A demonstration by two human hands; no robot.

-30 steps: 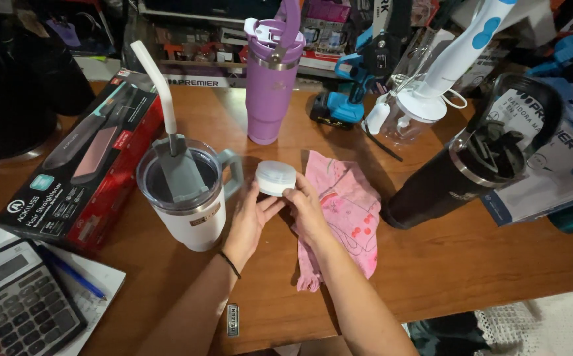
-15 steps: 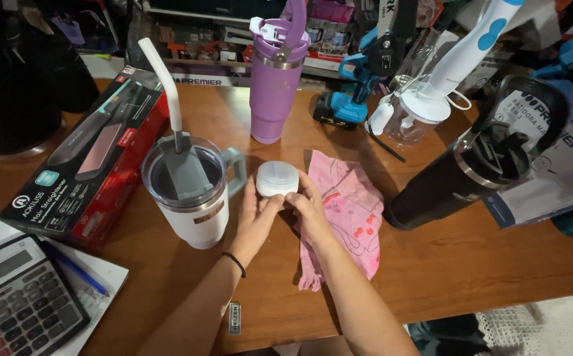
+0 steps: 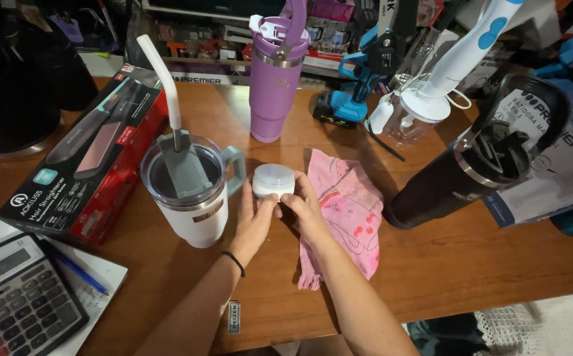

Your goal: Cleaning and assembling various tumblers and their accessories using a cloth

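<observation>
A small round white jar point(image 3: 273, 180) with a translucent lid is gripped between both my hands just above the wooden table point(image 3: 431, 264). My left hand point(image 3: 255, 221) holds its left and lower side; my right hand point(image 3: 305, 207) holds its right side. Just left of the jar stands a white tumbler point(image 3: 191, 198) with a grey handle, a clear lid and a white straw. A pink patterned cloth point(image 3: 349, 214) lies on the table under and to the right of my right hand.
A purple tumbler point(image 3: 274, 72) stands behind the jar. A black tumbler point(image 3: 461, 175) lies tilted at the right. A red and black box point(image 3: 89, 155) lies at the left, a calculator point(image 3: 16, 296) and pen at the lower left. A white hand blender point(image 3: 445, 72) and blue tool point(image 3: 356, 92) sit at the back.
Both hands have kept hold of the jar and turned it slightly; the view has shifted a little. Nothing else on the table has moved.
</observation>
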